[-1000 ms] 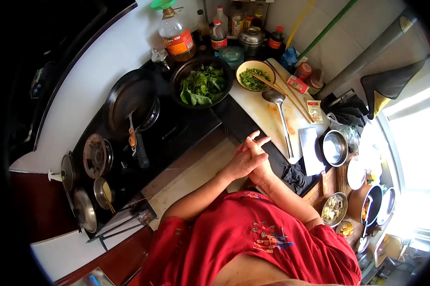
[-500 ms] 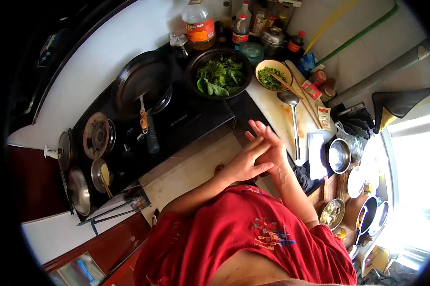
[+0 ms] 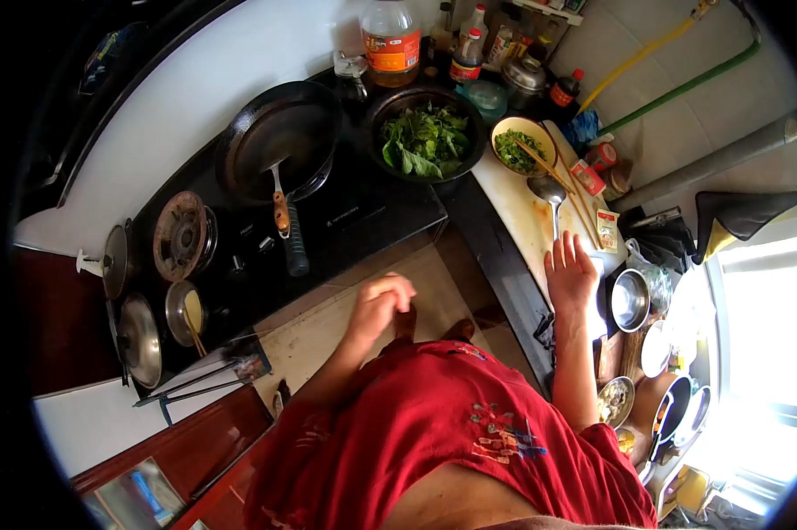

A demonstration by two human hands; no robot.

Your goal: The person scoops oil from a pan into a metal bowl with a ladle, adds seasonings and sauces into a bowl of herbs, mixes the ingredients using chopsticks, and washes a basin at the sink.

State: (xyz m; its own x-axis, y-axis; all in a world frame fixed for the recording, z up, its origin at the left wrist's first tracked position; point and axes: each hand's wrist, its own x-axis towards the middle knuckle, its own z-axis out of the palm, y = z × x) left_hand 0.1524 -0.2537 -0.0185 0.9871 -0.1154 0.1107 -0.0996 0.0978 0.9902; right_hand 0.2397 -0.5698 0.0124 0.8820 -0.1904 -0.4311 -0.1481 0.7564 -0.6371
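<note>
My left hand (image 3: 381,306) is in front of my body above the floor, its fingers curled together with nothing showing in them. My right hand (image 3: 573,270) is palm up with its fingers stretched out, at the near edge of the white cutting board (image 3: 515,201). Just beyond its fingertips a metal ladle (image 3: 549,191) lies on the board, its handle partly hidden by the hand. A yellow-rimmed bowl (image 3: 497,132) of chopped greens stands at the board's far end, with chopsticks (image 3: 580,200) slanting beside it.
On the black stove (image 3: 363,216) sits a wok (image 3: 239,146) with a spatula (image 3: 281,201) in it. A dark pan of leafy greens (image 3: 427,141) stands to its right. An oil bottle (image 3: 391,49) is behind. A steel bowl (image 3: 630,299) stands at the right.
My hands, pressed together before, have come apart. The left has drawn back to the left with curled fingers; the right has moved right toward the cutting board and turned palm up.
</note>
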